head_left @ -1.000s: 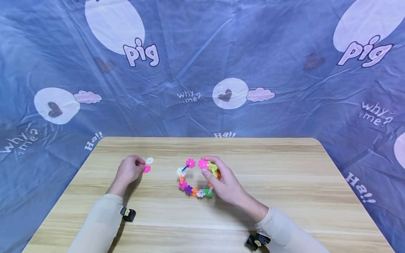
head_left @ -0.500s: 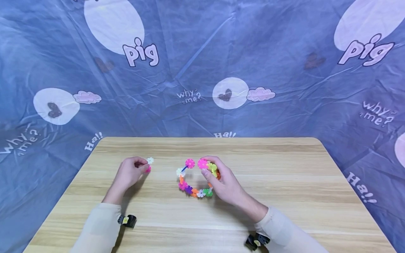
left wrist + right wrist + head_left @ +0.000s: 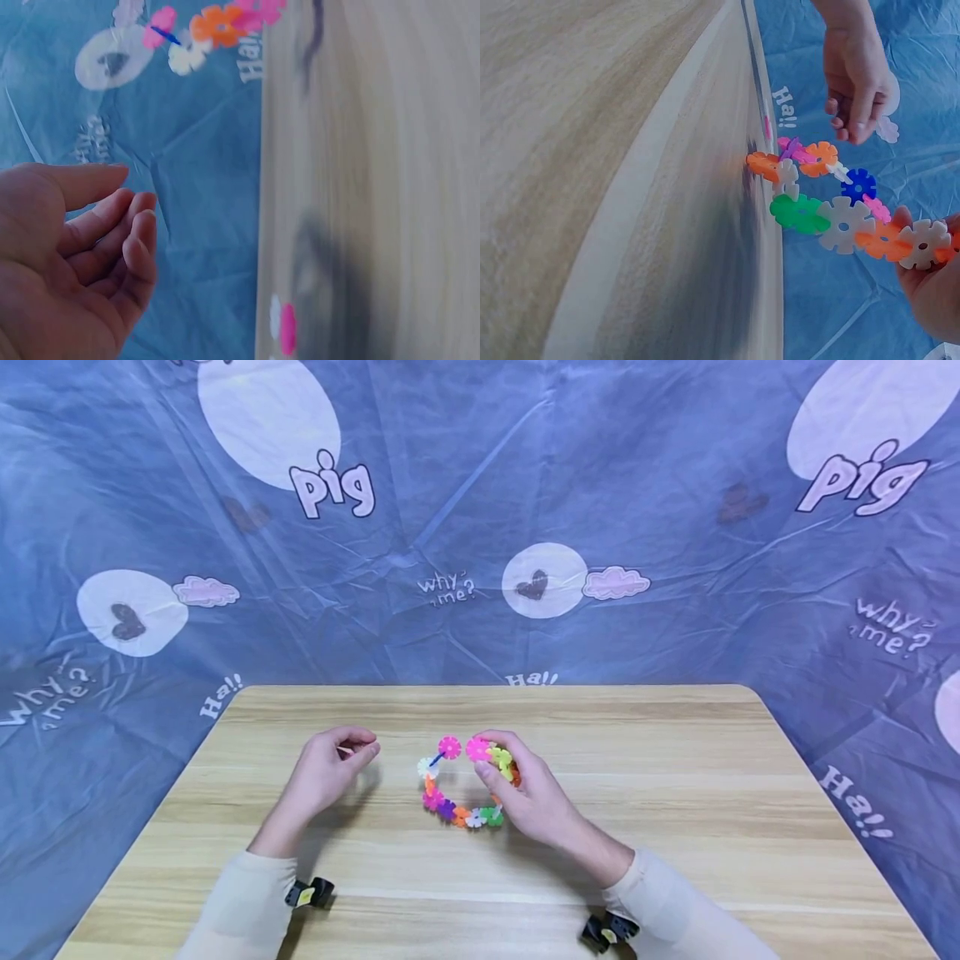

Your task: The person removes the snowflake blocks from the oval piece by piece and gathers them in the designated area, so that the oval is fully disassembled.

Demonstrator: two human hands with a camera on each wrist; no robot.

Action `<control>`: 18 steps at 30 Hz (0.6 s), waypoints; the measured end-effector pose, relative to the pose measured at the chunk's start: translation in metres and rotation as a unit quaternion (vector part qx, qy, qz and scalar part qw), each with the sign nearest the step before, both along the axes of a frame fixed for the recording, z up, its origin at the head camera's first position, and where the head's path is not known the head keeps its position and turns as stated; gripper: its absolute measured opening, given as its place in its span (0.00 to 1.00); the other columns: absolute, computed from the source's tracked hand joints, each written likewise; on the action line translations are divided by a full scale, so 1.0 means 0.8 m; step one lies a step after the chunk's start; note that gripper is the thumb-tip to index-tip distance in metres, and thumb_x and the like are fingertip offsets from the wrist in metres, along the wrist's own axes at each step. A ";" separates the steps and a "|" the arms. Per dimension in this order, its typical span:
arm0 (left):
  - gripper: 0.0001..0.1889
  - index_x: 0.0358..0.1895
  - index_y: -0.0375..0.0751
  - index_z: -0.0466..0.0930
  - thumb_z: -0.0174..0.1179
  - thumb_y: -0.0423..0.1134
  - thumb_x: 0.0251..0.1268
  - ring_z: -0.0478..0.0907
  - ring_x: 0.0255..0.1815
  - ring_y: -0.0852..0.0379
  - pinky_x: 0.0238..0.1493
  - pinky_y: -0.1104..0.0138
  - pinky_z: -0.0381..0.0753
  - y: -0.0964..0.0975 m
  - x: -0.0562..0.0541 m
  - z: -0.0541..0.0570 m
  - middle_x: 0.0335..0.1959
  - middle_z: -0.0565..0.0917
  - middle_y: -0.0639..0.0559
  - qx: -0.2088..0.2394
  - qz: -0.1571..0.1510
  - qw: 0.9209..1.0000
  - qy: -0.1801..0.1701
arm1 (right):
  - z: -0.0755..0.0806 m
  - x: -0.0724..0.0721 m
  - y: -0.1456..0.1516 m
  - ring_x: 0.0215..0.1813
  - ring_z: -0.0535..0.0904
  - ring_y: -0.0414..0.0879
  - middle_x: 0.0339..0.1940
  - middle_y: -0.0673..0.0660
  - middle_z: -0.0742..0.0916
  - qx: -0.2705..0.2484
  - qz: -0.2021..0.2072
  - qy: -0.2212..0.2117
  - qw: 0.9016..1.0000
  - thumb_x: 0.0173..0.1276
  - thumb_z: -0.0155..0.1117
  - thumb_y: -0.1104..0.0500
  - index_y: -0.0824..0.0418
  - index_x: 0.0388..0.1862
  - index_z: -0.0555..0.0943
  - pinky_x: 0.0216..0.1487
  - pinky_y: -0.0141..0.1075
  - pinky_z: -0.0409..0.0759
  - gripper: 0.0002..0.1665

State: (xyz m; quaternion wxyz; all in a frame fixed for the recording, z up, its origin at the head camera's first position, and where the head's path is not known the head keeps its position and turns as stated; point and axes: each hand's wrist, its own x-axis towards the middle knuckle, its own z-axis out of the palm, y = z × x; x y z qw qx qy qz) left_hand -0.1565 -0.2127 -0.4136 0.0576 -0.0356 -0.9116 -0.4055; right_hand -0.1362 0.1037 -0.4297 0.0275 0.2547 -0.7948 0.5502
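Observation:
A colourful chain of interlocking plastic flower discs (image 3: 447, 811) forms a nearly joined ring, with a gap at the far side between two pink discs. My right hand (image 3: 536, 793) grips the ring's right side, thumb beside its pink end disc (image 3: 478, 749). The other end carries a blue disc (image 3: 859, 185) and a pink disc (image 3: 449, 747). My left hand (image 3: 330, 768) hovers left of the ring, fingers loosely curled, nothing visible between them in the left wrist view. Below it, a loose pink disc (image 3: 288, 328) and a white disc (image 3: 275, 319) lie on the table, mostly hidden in the head view.
The wooden table (image 3: 675, 760) spans the space under both arms. Blue printed cloth (image 3: 480, 485) hangs behind it and along both sides. A black camera mount sits on each wrist, the left one (image 3: 311, 893) and the right one (image 3: 609, 933).
My left hand has moved right, from beside the loose pink and white discs to over them, nearer the ring, and now covers them in the head view. The right hand and ring stay nearly still.

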 end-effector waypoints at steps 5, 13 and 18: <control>0.11 0.52 0.33 0.89 0.68 0.37 0.75 0.80 0.38 0.57 0.41 0.71 0.80 0.013 0.006 0.007 0.40 0.90 0.44 0.011 -0.015 1.000 0.020 | 0.000 0.000 -0.001 0.61 0.83 0.45 0.66 0.54 0.86 0.004 -0.004 -0.002 1.000 0.85 0.61 0.54 0.55 0.73 0.76 0.69 0.43 0.82 0.22; 0.11 0.52 0.34 0.89 0.69 0.37 0.75 0.81 0.40 0.58 0.43 0.71 0.80 0.031 0.013 0.017 0.41 0.92 0.46 0.026 -0.019 0.999 0.028 | 0.002 0.000 -0.002 0.67 0.83 0.48 0.68 0.54 0.86 0.007 -0.005 0.001 1.000 0.85 0.61 0.54 0.55 0.72 0.76 0.72 0.48 0.81 0.22; 0.09 0.51 0.33 0.89 0.69 0.34 0.75 0.82 0.40 0.57 0.42 0.71 0.81 0.042 0.017 0.021 0.41 0.92 0.44 0.050 -0.036 0.998 0.029 | 0.003 0.001 -0.003 0.69 0.82 0.49 0.68 0.55 0.86 0.006 -0.006 -0.004 1.000 0.84 0.62 0.54 0.55 0.72 0.76 0.73 0.50 0.80 0.22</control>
